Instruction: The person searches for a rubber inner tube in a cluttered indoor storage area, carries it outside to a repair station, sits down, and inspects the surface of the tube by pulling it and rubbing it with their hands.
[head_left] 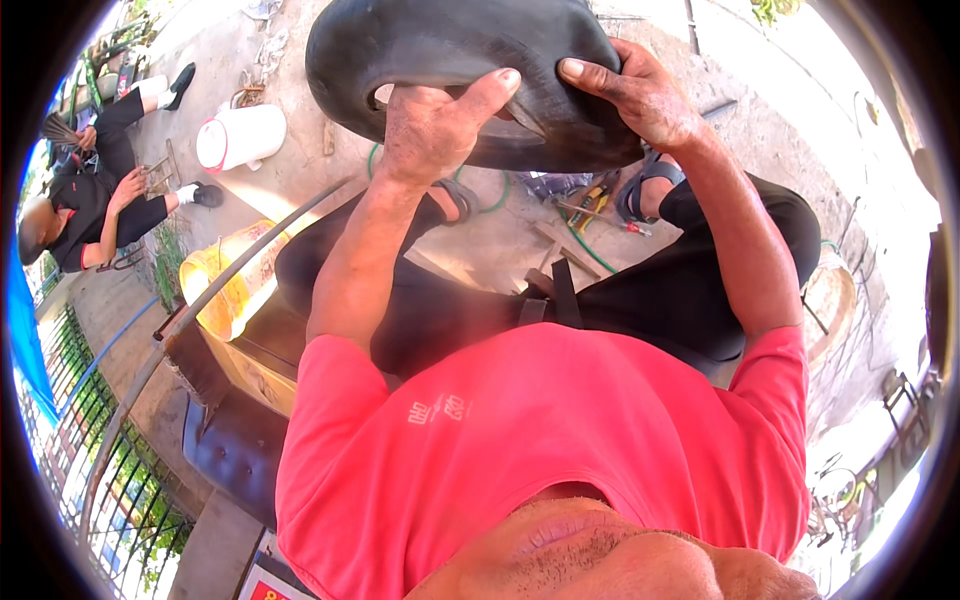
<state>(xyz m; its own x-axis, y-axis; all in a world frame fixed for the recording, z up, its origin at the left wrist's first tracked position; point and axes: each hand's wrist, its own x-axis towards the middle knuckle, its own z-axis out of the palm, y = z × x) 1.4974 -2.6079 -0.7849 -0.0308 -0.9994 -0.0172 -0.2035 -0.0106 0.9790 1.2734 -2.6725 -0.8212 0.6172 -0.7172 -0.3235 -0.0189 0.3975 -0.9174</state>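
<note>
A thick, smooth black rubber tyre is held up in front of me, its far edge cut off by the top of the picture. My left hand grips its near side, thumb laid on the rubber and the other fingers tucked out of sight at the opening. On the right side of the tyre, my right hand holds the rim with the thumb pressed on the surface. The right fingers are mostly hidden behind the rubber. Between the two thumbs, a fold or lip shows in the rubber.
Hand tools and a green hose lie on the ground between my feet. To the left stand a yellow bucket, a white container and a curved metal bar. Another person sits at far left.
</note>
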